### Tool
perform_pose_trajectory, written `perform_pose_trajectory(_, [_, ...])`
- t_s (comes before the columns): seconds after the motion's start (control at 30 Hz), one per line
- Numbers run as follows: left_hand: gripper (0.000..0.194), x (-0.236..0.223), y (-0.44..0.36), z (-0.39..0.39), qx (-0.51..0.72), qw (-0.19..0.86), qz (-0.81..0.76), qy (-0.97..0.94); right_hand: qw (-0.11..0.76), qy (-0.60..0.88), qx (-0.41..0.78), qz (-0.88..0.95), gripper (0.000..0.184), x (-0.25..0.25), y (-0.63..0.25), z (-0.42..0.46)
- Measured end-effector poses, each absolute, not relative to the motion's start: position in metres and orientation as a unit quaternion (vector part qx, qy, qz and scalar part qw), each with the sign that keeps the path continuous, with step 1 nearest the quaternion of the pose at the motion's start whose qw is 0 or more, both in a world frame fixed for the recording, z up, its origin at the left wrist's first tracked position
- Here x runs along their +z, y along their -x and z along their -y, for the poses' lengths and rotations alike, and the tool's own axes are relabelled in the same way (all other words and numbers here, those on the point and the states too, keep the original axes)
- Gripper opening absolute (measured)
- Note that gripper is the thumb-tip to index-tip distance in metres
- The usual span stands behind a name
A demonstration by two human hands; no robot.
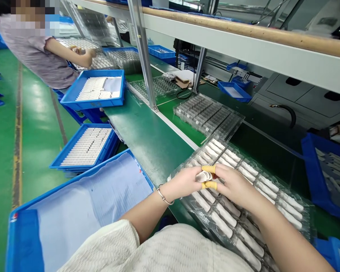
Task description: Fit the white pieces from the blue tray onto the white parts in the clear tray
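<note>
My left hand (184, 184) is closed around a small bunch of white rounded pieces (204, 176), seen end-on. My right hand (231, 184) meets it from the right, its fingertips pressed to the same pieces. Yellow finger cots cover some fingertips. Exactly how each finger grips is partly hidden. Both hands are above a clear plastic compartment tray (243, 196) on the bench, with slim white pieces lying in rows in its slots. A dark gap of slots shows below my right hand.
A large blue bin (82, 211) lined with pale blue sheet stands at my left. Beyond it are blue trays (85, 147) of white pieces. A stack of clear trays (206, 113) lies ahead, beside a metal post (143, 53). A co-worker (36, 49) works at far left.
</note>
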State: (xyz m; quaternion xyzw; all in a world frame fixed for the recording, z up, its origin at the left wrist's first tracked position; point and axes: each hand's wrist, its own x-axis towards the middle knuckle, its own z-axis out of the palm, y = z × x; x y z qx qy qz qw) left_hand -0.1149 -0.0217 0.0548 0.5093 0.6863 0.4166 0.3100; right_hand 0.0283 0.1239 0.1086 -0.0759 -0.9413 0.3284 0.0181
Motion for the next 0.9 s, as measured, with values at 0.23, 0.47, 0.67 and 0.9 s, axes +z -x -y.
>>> perform_pose_trajectory(0.23, [0.038,0.058,0.103,0.016,0.516,0.355,-0.623,-0.469,0.104,0.17,0.323,0.925,0.018,0.101,-0.055,-0.128])
perform_pose_trajectory(0.47, [0.043,0.048,0.1,0.016,0.592,0.37,-0.601,-0.389,0.204,0.24,0.43,0.846,0.033,0.085,-0.084,-0.144])
perform_pose_trajectory(0.67, [0.039,0.053,0.094,0.016,0.606,0.353,-0.587,-0.404,0.181,0.238,0.436,0.849,0.034,0.074,-0.089,-0.148])
perform_pose_trajectory(0.9, [0.033,0.054,0.094,0.019,0.617,0.332,-0.579,-0.416,0.187,0.216,0.4,0.871,0.028,0.075,-0.087,-0.147])
